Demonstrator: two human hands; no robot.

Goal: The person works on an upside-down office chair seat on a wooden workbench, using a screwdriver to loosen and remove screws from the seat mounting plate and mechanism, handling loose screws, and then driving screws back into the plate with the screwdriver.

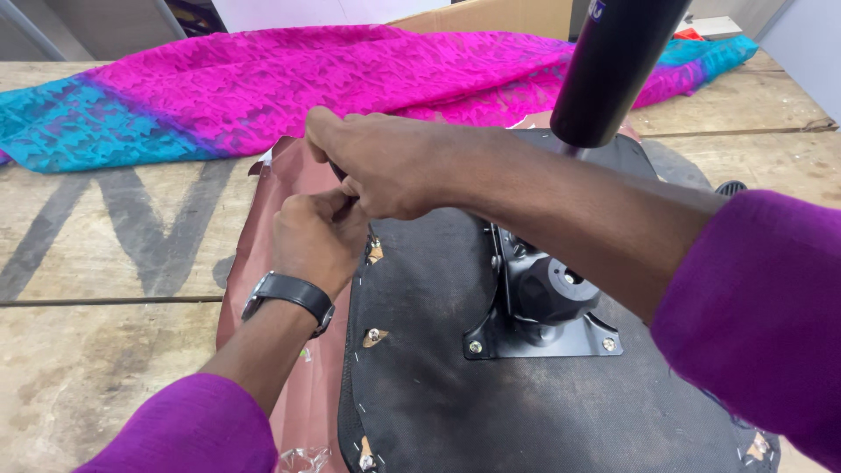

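Seat base is our landmark: upturned chair seat, black fabric underside facing up, on the wooden table.

Nearest us, along the seat's left edge: staples and small metal clips pinning brown tabs to the black fabric. Brown cover hangs out past that left edge, lying flat on the table.

At the seat's centre: black metal plate screwed down, black knob on it. Black column rises from the plate toward the camera, top out of frame.

At the seat's far-left corner: both our hands, touching each other. Left hand, black watch on the wrist, fingers curled shut, pinching the cover edge at the corner. Right hand sits just above it, arm crossing over the seat, fist closed around something dark; we cannot tell what it is, mostly hidden by the fingers. Both sleeves purple.

Beyond the seat: pink and teal cloth spread across the table's far side. Behind that, a cardboard box edge.
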